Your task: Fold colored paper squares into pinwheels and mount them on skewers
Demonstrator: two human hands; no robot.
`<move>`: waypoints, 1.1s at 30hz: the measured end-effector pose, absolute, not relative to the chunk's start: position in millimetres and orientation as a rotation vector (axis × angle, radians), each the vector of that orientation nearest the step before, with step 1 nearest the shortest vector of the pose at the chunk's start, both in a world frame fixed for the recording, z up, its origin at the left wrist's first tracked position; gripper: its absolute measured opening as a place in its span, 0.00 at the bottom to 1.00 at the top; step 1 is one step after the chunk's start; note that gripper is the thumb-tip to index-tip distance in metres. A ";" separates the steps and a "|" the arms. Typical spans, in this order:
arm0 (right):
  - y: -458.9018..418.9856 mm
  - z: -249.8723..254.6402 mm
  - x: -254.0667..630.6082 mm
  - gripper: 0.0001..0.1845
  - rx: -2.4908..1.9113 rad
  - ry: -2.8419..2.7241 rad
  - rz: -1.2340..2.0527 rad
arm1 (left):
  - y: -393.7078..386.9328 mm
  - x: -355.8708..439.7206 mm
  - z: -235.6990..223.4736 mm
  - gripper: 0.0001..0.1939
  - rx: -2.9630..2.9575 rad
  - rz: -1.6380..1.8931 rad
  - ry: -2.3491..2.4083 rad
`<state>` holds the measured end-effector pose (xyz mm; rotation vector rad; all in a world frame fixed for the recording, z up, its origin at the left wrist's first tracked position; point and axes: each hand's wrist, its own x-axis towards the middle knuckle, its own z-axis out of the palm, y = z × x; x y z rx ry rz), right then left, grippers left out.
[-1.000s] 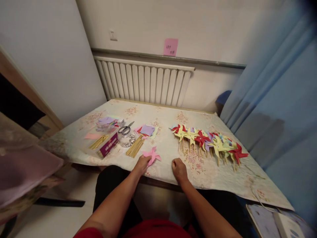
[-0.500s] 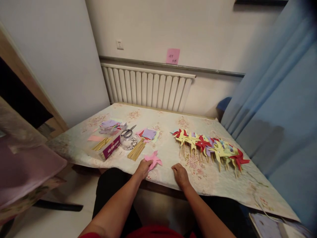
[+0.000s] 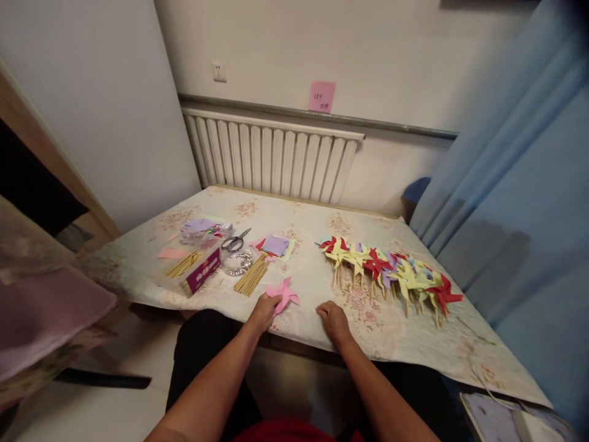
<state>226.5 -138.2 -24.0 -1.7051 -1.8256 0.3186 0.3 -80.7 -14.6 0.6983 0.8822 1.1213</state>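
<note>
A pink paper pinwheel head (image 3: 286, 294) is pinched in my left hand (image 3: 264, 312), its folded blades facing up near the table's front edge. My right hand (image 3: 335, 321) rests on the cloth a short way to the right, fingers curled in; whatever they hold, if anything, is too small to make out. Wooden sticks (image 3: 251, 276) lie in a bundle just left of the pinwheel head. Behind them are a round clear dish of small shiny pieces (image 3: 237, 263) and a stack of coloured paper squares (image 3: 276, 246).
Several pinwheels on sticks (image 3: 377, 264) lie in a row at the right. To the left are scissors (image 3: 235, 242), a purple-sided box of sticks (image 3: 202, 273) and more coloured paper (image 3: 202, 226). A blue curtain (image 3: 497, 184) hangs along the right side.
The camera view has shifted slightly. Both hands keep nearly the same place and pose, with the pink pinwheel head still in my left hand.
</note>
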 end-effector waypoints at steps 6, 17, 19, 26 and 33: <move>-140.1 -25.3 222.9 0.11 -1.717 -1.769 0.304 | -80.8 0.7 -15.9 0.14 0.696 1.131 0.880; -125.8 -14.9 219.2 0.09 -1.902 -1.651 0.485 | -82.8 0.5 -9.8 0.19 0.672 1.132 0.868; -126.9 -14.9 218.2 0.09 -1.907 -1.652 0.462 | -83.4 0.7 -8.1 0.19 0.663 1.139 0.858; -131.3 -17.2 216.6 0.10 -1.931 -1.684 0.305 | -83.0 1.1 -10.0 0.16 0.686 1.127 0.886; -137.0 -20.7 221.1 0.11 -1.840 -1.848 0.232 | -80.8 0.7 -14.8 0.13 0.683 1.125 0.881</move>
